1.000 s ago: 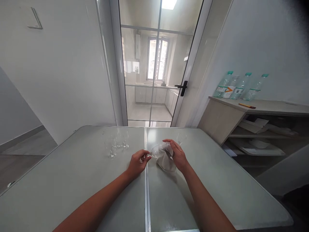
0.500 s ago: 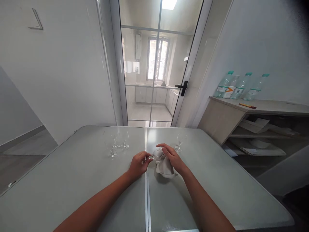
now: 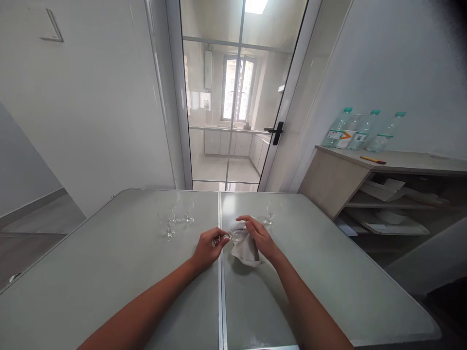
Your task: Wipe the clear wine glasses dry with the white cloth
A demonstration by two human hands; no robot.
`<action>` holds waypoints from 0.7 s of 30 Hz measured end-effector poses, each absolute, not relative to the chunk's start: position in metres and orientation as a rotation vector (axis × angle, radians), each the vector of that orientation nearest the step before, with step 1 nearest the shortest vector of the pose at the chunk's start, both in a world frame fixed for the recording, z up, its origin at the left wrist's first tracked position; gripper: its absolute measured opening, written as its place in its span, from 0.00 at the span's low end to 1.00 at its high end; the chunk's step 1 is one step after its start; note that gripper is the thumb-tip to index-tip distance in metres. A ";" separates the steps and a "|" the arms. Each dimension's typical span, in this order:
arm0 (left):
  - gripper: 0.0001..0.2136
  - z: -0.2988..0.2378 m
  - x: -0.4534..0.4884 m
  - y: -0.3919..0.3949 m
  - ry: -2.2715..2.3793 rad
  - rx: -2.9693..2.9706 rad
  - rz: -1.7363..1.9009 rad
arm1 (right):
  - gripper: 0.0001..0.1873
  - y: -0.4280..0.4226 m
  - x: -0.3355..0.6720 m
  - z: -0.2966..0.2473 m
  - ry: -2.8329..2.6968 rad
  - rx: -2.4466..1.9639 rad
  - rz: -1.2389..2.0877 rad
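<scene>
Near the table's middle seam, my left hand (image 3: 209, 248) is closed on the stem and foot of a clear stemmed glass (image 3: 238, 234). The glass lies tilted on its side, its bowl toward the right. A pale cloth (image 3: 246, 252) hangs from my right hand (image 3: 260, 237), which presses it to the bowl; part of the cloth is hidden under the fingers. Left of my hands stand several stemmed glasses, a front one (image 3: 169, 228) and one nearer the seam (image 3: 188, 216). Beyond my right hand another stemmed glass (image 3: 269, 216) stands upright.
The grey-green table (image 3: 120, 272) has a metal seam down its middle. A glazed door (image 3: 233, 97) with a black handle is beyond its far edge. At right, a shelf unit (image 3: 335, 170) bears several plastic bottles (image 3: 361, 133) and a yellow-red pen-like item (image 3: 372, 160).
The cloth has shifted slightly left and hangs lower from the bowl, and more of the clear bowl shows. Both hands stay nearly in place.
</scene>
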State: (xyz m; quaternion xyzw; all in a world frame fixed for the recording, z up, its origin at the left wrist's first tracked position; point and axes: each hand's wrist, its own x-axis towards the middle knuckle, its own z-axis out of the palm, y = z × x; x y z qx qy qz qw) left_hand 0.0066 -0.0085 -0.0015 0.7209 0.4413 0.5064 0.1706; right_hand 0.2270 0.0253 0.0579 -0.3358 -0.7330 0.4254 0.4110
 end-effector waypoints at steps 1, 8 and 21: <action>0.07 -0.002 0.006 -0.009 1.247 2.073 1.438 | 0.22 0.025 0.226 0.058 -1.895 -0.852 1.044; 0.05 -0.005 0.007 -0.008 1.245 2.104 1.474 | 0.23 0.023 0.224 0.059 -1.890 -0.850 1.092; 0.07 -0.006 0.006 -0.007 1.291 2.046 1.415 | 0.23 0.032 0.228 0.053 -1.494 -0.967 1.175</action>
